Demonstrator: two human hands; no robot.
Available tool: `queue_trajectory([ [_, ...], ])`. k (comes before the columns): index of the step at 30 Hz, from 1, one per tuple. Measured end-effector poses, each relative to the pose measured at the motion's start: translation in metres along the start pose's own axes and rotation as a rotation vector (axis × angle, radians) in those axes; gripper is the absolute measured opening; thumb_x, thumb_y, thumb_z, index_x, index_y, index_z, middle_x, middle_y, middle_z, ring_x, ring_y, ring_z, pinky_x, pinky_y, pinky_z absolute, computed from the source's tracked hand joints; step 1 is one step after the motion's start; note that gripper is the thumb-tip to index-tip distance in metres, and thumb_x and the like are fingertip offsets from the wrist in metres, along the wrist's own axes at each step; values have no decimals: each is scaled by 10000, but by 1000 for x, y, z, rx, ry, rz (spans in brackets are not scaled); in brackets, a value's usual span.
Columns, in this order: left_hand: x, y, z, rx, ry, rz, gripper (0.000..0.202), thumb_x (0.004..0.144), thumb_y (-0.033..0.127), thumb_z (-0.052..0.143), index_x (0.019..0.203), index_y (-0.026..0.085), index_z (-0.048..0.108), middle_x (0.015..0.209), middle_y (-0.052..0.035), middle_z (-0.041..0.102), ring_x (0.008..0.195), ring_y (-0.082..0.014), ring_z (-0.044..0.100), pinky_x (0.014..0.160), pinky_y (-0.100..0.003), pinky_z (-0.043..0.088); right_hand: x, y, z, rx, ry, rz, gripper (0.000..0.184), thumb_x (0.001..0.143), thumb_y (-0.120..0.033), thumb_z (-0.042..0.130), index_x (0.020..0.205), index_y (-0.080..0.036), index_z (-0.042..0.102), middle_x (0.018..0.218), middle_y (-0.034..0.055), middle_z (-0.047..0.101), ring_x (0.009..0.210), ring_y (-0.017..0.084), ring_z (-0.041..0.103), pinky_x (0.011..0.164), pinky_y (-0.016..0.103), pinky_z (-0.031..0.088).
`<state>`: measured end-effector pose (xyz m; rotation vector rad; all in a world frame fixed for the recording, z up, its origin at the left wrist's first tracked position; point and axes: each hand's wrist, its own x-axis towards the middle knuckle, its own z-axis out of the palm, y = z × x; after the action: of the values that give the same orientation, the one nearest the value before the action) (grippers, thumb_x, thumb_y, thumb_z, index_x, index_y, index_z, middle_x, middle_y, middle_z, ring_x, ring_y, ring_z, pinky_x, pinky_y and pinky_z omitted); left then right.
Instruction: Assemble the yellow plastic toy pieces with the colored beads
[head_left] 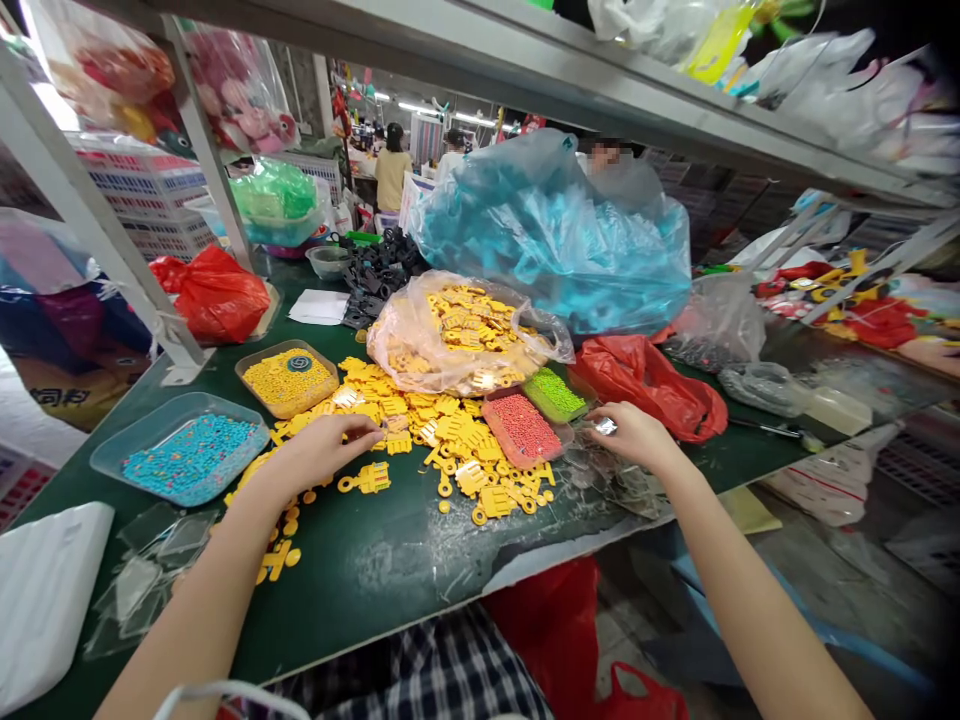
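My left hand rests palm down on a heap of yellow plastic parts spread over the green table, its fingers curled in a pinch at the pile. My right hand reaches toward the small trays, fingers closed on a small clear shiny piece. It hovers beside the tray of red beads and the tray of green beads. A clear bag of more yellow parts lies just behind the heap.
A tray of yellow beads and a tray of blue beads stand at left. Red bags, a big blue bag, black parts and clear sleeves crowd the table. People work in the background.
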<state>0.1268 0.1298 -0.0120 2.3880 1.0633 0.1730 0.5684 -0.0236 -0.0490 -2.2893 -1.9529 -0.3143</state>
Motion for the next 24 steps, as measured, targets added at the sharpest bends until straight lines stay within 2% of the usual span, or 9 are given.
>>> queue_trajectory([
  [2, 0, -1, 1, -9, -9, 6, 486, 894, 576, 391, 934, 176, 665, 931, -60, 722, 835, -215, 640, 736, -259, 449, 0, 2, 4, -13, 13, -78, 221, 866, -346, 606, 1001, -208, 715, 1012, 67, 703, 930, 209, 621, 751, 292, 452],
  [4, 1, -3, 2, -27, -14, 10, 493, 890, 581, 390, 953, 180, 670, 968, -59, 723, 858, -220, 641, 755, -264, 455, 2, 5, 7, -36, 20, -165, 214, 894, -346, 579, 978, -206, 718, 997, 72, 699, 925, 206, 606, 773, 299, 443],
  [7, 3, -8, 6, -38, 2, 16, 499, 882, 592, 389, 955, 193, 679, 979, -48, 725, 859, -224, 642, 759, -274, 459, 6, 9, 11, -91, 39, -276, 208, 915, -289, 539, 889, -185, 718, 887, 80, 697, 874, 217, 593, 742, 317, 416],
  [12, 4, -14, 10, -24, 39, 19, 486, 885, 581, 387, 898, 187, 672, 875, -47, 715, 786, -211, 635, 691, -271, 440, 7, 23, 21, -170, 143, -372, 212, 901, -191, 493, 909, -154, 702, 850, 110, 701, 808, 224, 595, 680, 328, 381],
  [15, 2, -16, 8, -29, 61, 19, 438, 893, 516, 408, 932, 174, 680, 896, -56, 713, 791, -205, 633, 695, -269, 438, 4, 34, 14, -191, 218, -428, 172, 880, -201, 534, 793, -191, 682, 753, 76, 693, 740, 210, 593, 647, 320, 380],
  [17, -1, -15, 6, -33, 83, -3, 415, 898, 473, 421, 961, 160, 686, 934, -70, 713, 814, -210, 637, 715, -278, 445, 2, 33, -2, -207, 299, -445, 143, 881, -222, 561, 797, -198, 675, 759, 74, 699, 736, 216, 595, 640, 328, 384],
  [20, -4, -11, 3, -112, 111, -8, 387, 903, 444, 455, 1001, 156, 694, 1006, -73, 717, 888, -212, 645, 789, -292, 459, 0, 0, -32, -227, 523, -451, 91, 890, -249, 587, 844, -204, 652, 800, 74, 712, 716, 220, 579, 609, 338, 391],
  [22, -6, -4, 4, -221, 82, 43, 370, 878, 450, 532, 1061, 169, 687, 1086, -60, 710, 971, -204, 641, 863, -291, 459, 1, -48, -48, -98, 638, -504, 39, 882, -234, 627, 883, -195, 630, 844, 68, 715, 749, 199, 588, 694, 322, 446],
  [24, -9, 3, 5, -323, 0, 101, 433, 816, 449, 644, 1166, 193, 652, 1178, -44, 688, 1065, -200, 620, 927, -289, 445, 5, -106, -54, 21, 618, -696, 38, 897, -184, 607, 869, -204, 624, 853, 53, 717, 811, 196, 592, 756, 328, 448],
])
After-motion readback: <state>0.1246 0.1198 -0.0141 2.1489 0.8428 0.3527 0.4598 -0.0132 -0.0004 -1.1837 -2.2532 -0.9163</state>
